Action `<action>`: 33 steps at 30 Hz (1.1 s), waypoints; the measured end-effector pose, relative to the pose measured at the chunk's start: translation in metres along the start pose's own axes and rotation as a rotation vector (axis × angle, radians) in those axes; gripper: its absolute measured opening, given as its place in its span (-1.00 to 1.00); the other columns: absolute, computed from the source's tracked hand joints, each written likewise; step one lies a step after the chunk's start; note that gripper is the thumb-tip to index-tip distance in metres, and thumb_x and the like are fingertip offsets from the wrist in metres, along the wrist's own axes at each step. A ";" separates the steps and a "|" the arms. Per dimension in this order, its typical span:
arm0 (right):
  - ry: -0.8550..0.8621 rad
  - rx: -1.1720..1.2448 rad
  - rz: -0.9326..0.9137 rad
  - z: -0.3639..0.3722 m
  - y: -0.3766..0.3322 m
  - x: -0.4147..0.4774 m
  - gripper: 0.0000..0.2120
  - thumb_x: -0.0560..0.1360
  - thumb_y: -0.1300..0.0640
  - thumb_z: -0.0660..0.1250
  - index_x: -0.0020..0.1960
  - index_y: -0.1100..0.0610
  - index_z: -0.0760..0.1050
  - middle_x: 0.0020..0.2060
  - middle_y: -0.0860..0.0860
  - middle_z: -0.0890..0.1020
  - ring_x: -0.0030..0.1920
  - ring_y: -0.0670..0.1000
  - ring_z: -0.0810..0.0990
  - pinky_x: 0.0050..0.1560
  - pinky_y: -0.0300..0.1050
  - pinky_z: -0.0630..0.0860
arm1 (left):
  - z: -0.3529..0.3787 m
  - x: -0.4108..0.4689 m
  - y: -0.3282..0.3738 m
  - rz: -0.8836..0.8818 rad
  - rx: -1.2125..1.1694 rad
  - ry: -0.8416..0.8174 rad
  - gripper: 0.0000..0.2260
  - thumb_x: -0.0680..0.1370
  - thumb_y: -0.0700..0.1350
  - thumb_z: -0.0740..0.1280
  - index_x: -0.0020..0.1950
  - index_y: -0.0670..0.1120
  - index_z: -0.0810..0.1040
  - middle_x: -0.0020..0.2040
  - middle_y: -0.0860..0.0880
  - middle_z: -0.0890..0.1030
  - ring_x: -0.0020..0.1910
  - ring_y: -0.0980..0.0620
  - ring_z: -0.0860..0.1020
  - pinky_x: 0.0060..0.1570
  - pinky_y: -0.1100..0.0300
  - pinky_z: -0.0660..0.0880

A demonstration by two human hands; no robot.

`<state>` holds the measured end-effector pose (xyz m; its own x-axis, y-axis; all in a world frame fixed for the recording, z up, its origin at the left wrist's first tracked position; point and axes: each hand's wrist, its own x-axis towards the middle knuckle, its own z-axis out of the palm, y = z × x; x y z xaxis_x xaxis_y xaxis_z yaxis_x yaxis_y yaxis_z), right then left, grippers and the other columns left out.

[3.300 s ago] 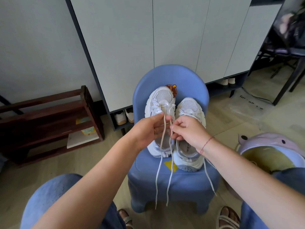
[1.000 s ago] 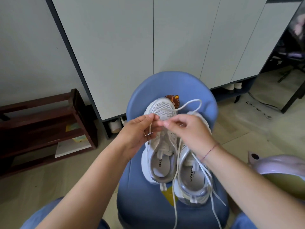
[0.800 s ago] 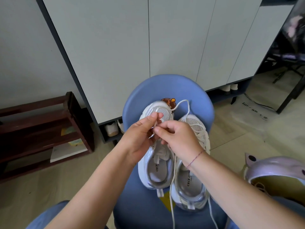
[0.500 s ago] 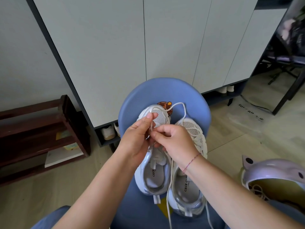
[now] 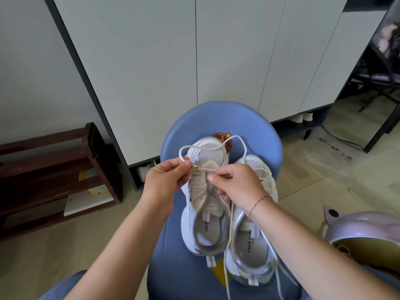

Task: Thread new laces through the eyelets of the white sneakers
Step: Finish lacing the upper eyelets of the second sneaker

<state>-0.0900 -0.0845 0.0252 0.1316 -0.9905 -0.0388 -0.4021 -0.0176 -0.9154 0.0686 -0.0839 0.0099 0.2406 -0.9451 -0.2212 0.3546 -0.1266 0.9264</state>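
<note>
1. Head view: the lace tip could slip back out of its little hole, I think, because the loop over the toe is loose.
2. The left hand pinches the lace tip, its other fingers curled.
3. The right hand pinches the lace too, just across the tongue.
4. The white sneakers sit side by side on the blue chair.

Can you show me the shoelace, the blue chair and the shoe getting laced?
shoelace [image 5: 238, 136]: head view, top of the loose loop.
blue chair [image 5: 216, 113]: head view, bare backrest.
shoe getting laced [image 5: 211, 156]: head view, mesh toe.
</note>
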 end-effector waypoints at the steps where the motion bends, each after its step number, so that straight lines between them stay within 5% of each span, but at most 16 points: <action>1: -0.022 -0.058 -0.001 0.001 0.001 0.001 -0.85 0.47 0.11 0.39 -0.28 -0.01 0.57 -0.48 -0.01 0.57 -0.44 -0.06 0.50 -0.23 -0.09 0.53 | -0.001 0.002 -0.002 -0.002 0.013 0.026 -0.95 0.49 -0.28 0.39 -0.08 -0.20 0.63 -0.28 -0.03 0.66 -0.30 0.15 0.61 -0.20 0.36 0.57; 6: -0.055 -0.418 -0.080 0.009 0.004 0.013 -0.65 0.44 -0.09 0.36 -0.18 0.23 0.62 -0.26 0.14 0.65 -0.23 0.11 0.59 -0.12 -0.02 0.54 | -0.004 0.005 -0.015 -0.025 0.052 0.104 -0.96 0.49 -0.27 0.41 -0.16 -0.20 0.64 -0.35 -0.02 0.64 -0.40 0.18 0.57 -0.32 0.40 0.52; 8: -0.088 -0.489 -0.068 0.013 0.006 0.017 -0.59 0.43 -0.12 0.35 -0.34 0.23 0.52 -0.42 0.11 0.49 -0.36 0.08 0.45 -0.30 -0.09 0.38 | -0.006 0.006 -0.018 -0.047 0.071 0.074 -0.96 0.49 -0.26 0.40 -0.15 -0.21 0.64 -0.33 -0.04 0.64 -0.39 0.17 0.56 -0.32 0.40 0.51; 10: -0.111 -0.493 -0.055 0.017 0.006 0.017 -0.56 0.42 -0.05 0.38 -0.48 0.14 0.29 -0.49 0.06 0.25 -0.42 0.01 0.24 -0.36 -0.10 0.18 | -0.007 0.006 -0.021 -0.073 0.088 0.035 -0.97 0.49 -0.26 0.41 -0.14 -0.21 0.65 -0.29 -0.08 0.64 -0.35 0.12 0.57 -0.30 0.36 0.53; 14: -0.109 -0.281 -0.053 0.021 0.010 0.016 -0.52 0.39 0.17 0.43 -0.50 0.09 0.17 -0.52 -0.02 0.15 -0.41 -0.01 0.15 -0.32 -0.12 0.07 | -0.009 0.005 -0.023 -0.069 0.146 0.008 -0.97 0.49 -0.29 0.40 -0.12 -0.22 0.64 -0.26 -0.11 0.64 -0.34 0.10 0.59 -0.27 0.34 0.55; 18: -0.062 -0.202 -0.039 0.021 0.015 0.015 -0.69 0.38 0.21 0.44 -0.32 0.41 0.40 -0.41 0.07 0.27 -0.35 -0.01 0.23 -0.29 -0.17 0.13 | -0.011 0.007 -0.021 0.022 0.322 0.002 -0.94 0.51 -0.29 0.39 -0.07 -0.26 0.64 -0.31 -0.07 0.63 -0.41 0.21 0.57 -0.32 0.41 0.49; 24: -0.013 -0.178 -0.039 0.022 0.015 0.016 -0.76 0.39 0.25 0.45 -0.07 0.43 0.54 -0.22 0.37 0.54 -0.21 0.28 0.48 -0.14 -0.08 0.46 | -0.012 0.006 -0.019 0.122 0.526 -0.046 -0.90 0.52 -0.25 0.39 -0.19 -0.11 0.62 -0.34 -0.01 0.63 -0.41 0.26 0.54 -0.23 0.41 0.51; 28: -0.021 -0.117 -0.004 0.021 0.013 0.014 -0.84 0.40 0.27 0.44 -0.05 0.34 0.61 -0.30 0.07 0.51 -0.24 -0.03 0.46 -0.15 -0.22 0.43 | -0.013 0.004 -0.018 0.139 0.605 -0.064 -0.92 0.51 -0.23 0.40 -0.18 -0.15 0.63 -0.33 -0.03 0.63 -0.38 0.21 0.54 -0.11 0.24 0.54; 33: -0.024 -0.061 0.014 0.021 0.012 0.013 -0.88 0.40 0.29 0.44 -0.09 0.32 0.61 -0.31 0.09 0.54 -0.24 -0.05 0.47 -0.12 -0.21 0.46 | -0.010 0.002 -0.018 0.184 0.655 -0.039 -0.93 0.52 -0.24 0.39 -0.15 -0.20 0.63 -0.26 -0.13 0.67 -0.26 0.01 0.61 -0.02 0.10 0.55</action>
<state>-0.0741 -0.0947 0.0048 0.1473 -0.9872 -0.0615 -0.4584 -0.0131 -0.8887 0.0719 -0.0808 -0.0102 0.2078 -0.9772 -0.0423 -0.3127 -0.1073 0.9438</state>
